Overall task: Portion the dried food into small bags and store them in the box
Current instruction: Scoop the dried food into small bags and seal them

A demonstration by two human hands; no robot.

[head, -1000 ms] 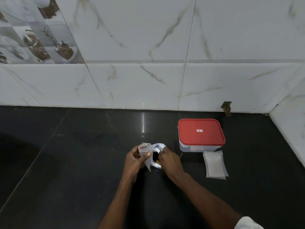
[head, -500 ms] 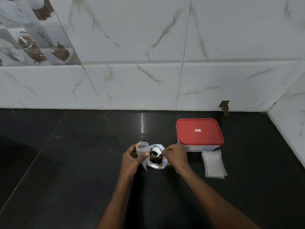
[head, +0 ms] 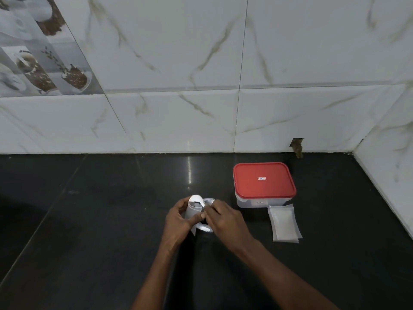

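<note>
My left hand [head: 177, 219] grips a small clear bag [head: 194, 210] upright, its mouth held open. My right hand [head: 224, 218] pinches a small white spoon [head: 201, 204], whose tip is at the bag's mouth. Just behind and under both hands stands the larger open pouch of dried food [head: 207, 229], mostly hidden by them. The storage box [head: 245, 203], its red lid [head: 263, 184] shut, stands to the right. A stack of empty small bags [head: 284, 222] lies in front of the box.
Everything rests on a black polished counter [head: 100, 220]. White marble-look tiled walls [head: 201, 97] close off the back and the right side. A chipped hole [head: 297, 146] shows in the wall base behind the box.
My right hand has lifted the spoon from the food pouch and brought it left to the small bag's mouth. My left hand has raised and tilted the small bag toward it.
</note>
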